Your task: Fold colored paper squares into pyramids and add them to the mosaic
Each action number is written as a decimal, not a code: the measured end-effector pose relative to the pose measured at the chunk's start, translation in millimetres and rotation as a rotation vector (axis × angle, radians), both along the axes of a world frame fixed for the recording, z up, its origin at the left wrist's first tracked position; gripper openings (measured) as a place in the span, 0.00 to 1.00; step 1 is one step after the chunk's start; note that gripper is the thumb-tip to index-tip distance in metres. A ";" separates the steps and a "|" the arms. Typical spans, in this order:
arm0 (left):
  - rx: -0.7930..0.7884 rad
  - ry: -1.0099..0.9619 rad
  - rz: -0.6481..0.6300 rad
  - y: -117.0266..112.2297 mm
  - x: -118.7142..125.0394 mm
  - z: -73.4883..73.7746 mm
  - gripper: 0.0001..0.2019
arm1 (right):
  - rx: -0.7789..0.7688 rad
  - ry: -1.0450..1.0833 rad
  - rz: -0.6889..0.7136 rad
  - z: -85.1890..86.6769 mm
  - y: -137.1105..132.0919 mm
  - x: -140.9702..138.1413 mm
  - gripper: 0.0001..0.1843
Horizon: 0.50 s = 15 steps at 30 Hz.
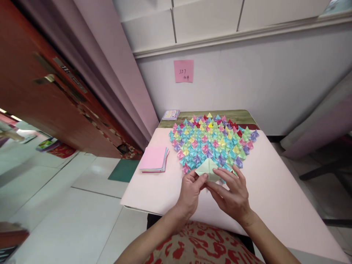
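Observation:
A pale green folded paper piece (208,169) is held between both hands just above the near part of the table. My left hand (191,192) pinches its left lower edge with thumb and fingers closed. My right hand (232,194) grips its right lower side, with some fingers stretched along the fold. Just beyond the paper lies a large fan-shaped array of several small folded paper pieces (213,141) in blue, green, pink, purple, yellow and red, packed tightly together on the table.
The table (275,190) is covered with a pale pink sheet. A stack of pink square papers (154,158) lies at its left. A small paper pack (171,114) sits at the far left corner. A pink note (183,70) sticks on the wall. A red door (41,99) stands left.

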<state>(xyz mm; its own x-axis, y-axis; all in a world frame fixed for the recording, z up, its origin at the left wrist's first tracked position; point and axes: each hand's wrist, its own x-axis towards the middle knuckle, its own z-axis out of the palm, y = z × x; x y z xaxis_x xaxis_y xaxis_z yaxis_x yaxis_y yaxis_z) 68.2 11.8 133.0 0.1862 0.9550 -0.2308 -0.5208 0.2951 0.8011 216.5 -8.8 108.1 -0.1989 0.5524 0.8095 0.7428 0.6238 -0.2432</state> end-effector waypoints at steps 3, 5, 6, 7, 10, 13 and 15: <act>-0.018 0.074 0.007 0.3 -1.7 -3.7 0.17 | -0.224 0.214 0.014 2.8 2.0 0.7 0.10; -0.024 0.126 0.008 0.6 -2.7 -5.5 0.17 | -0.401 0.378 0.014 2.9 4.5 2.0 0.12; -0.015 0.154 0.012 0.8 -3.0 -6.2 0.16 | -0.487 0.455 0.034 2.0 5.8 2.6 0.13; -0.002 0.180 0.016 1.0 -3.3 -6.9 0.16 | -0.571 0.535 0.071 0.8 6.9 2.8 0.15; 0.055 0.235 0.014 1.2 -4.2 -8.0 0.13 | -0.802 0.822 0.223 -3.7 8.2 2.0 0.20; 0.138 0.285 0.008 0.0 -6.4 -7.1 0.17 | -0.889 0.991 0.256 -5.3 7.0 1.1 0.19; 0.216 0.354 0.005 -1.6 -8.5 -5.4 0.26 | -0.865 0.985 0.214 -4.0 6.4 2.0 0.16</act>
